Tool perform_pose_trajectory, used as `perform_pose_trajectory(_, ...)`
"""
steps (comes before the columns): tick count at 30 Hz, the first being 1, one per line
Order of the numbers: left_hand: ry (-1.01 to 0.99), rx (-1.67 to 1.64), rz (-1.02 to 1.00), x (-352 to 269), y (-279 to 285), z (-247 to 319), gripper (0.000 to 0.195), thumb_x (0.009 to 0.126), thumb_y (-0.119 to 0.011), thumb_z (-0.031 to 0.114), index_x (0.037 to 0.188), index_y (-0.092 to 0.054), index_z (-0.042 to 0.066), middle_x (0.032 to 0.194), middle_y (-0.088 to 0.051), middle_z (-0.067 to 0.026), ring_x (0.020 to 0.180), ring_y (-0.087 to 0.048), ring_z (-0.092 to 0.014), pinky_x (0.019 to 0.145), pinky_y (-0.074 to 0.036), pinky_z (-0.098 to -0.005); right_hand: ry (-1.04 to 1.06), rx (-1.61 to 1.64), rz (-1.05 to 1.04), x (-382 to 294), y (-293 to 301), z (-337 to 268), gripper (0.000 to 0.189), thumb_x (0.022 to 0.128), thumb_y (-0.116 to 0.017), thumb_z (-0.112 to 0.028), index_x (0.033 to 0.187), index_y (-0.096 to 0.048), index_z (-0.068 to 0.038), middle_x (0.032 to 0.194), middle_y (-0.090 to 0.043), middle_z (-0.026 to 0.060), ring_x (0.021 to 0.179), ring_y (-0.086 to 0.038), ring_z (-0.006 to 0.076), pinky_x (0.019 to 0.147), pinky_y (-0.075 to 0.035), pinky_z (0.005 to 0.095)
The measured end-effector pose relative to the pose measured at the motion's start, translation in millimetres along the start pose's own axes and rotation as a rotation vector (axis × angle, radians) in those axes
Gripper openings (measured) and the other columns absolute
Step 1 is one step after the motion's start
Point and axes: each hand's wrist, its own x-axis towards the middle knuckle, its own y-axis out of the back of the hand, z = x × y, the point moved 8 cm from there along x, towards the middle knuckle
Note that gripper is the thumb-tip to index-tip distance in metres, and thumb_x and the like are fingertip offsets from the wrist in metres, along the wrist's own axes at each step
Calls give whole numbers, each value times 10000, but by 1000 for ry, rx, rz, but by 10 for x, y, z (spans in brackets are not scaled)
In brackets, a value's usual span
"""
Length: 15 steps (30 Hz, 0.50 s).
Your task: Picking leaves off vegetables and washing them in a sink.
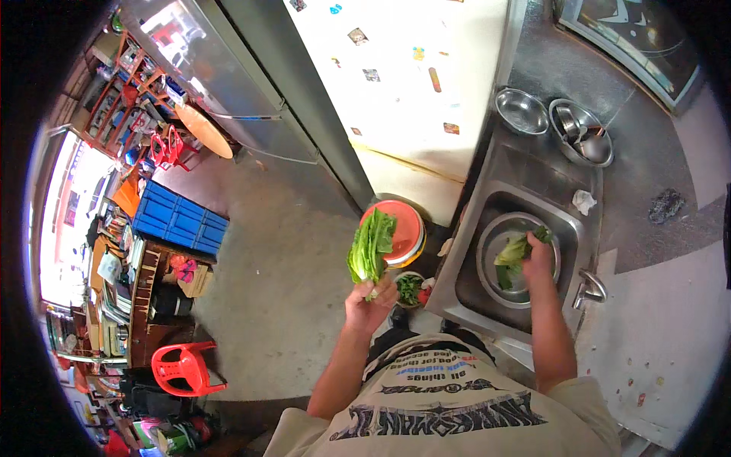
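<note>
My left hand [370,303] grips a bunch of green leafy lettuce [368,243] by its pale stem end, with the leaves pointing away from me. It is held up over the floor, left of the sink. In the steel sink [485,207] sits a round metal basin [487,276] with more greens inside. My right hand [538,257] is over that basin, closed around some leafy greens [514,249]. Below my left hand, on the floor, stands a bowl of dark green leaves [409,288]. Beside it is a bucket with a red top [406,225].
A faucet [591,289] rises at the sink's right edge. Beyond the sink lie a steel bowl [521,111] and a colander-like basin with utensils [581,137]. A steel scrubber [666,205] rests on the counter. A white refrigerator [400,74], blue crate [180,217] and red chair [184,368] stand around.
</note>
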Motion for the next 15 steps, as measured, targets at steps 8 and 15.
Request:
perform_pose_trajectory(8,46,171,9,1,-43,-127,502,749,-672,203,1175,-453,52,715,-440,19,599,-393,-98,573,-323,-254,417,-803,75,562,639,-189,383,736,-708,-194,1059,-608,-15,1026,-641,113,937,-614,240,823,-465,357)
perform_pose_trajectory(15,58,656,186,24,-21,-230,396,727,-659,134,1091,-542,32,838,-541,-19,683,-473,-123,604,-371,-273,-37,-631,-710,-916,-1225,422,437,896,-556,-289,1229,-530,-7,1119,-629,95,1024,-591,219,891,-456,328)
